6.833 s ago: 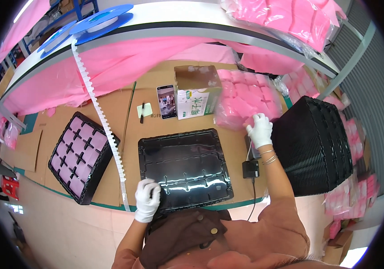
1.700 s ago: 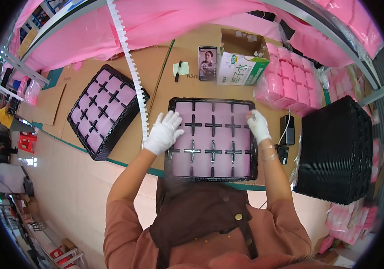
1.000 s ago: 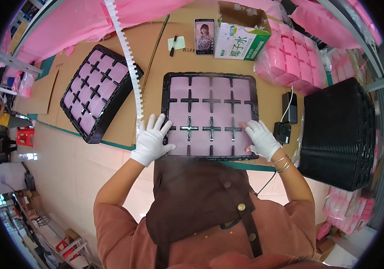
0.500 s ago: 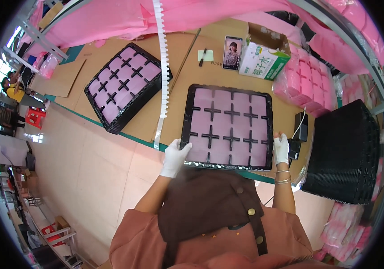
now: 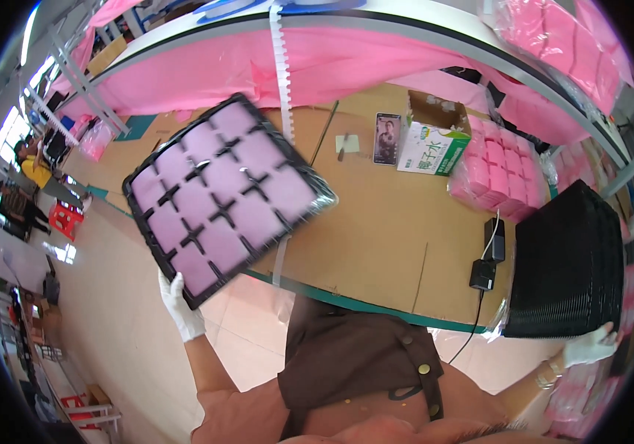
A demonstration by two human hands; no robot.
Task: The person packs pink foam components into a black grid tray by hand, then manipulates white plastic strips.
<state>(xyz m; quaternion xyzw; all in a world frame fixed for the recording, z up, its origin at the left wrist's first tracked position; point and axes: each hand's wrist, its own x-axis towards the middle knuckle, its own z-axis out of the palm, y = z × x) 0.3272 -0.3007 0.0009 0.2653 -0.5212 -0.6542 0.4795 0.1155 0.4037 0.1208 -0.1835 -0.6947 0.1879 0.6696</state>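
My left hand (image 5: 181, 311), in a white glove, grips the near corner of a black plastic tray (image 5: 192, 301). Lilac foam pads (image 5: 237, 211) fill the tray's compartments, between black cross-shaped dividers. The tray is turned at an angle on the left side of the table and hides the other filled tray that stood there. Far to the right, my gloved right hand (image 5: 589, 348) is at the near right corner of a tall stack of black trays (image 5: 565, 266). Its fingers look apart, with nothing seen in them; whether they touch the stack is unclear.
Cardboard covers the table (image 5: 361, 244). Toward the back right are a phone (image 5: 386, 139), an open carton (image 5: 435, 148) and wrapped pink foam blocks (image 5: 496, 164). Black power adapters (image 5: 483, 274) with cables lie beside the stack. A white toothed strip (image 5: 281, 74) hangs over the table.
The filled tray has gone from in front of me to the left, over the other tray, with my left hand on it. My right hand has left it and moved right to the black stack.
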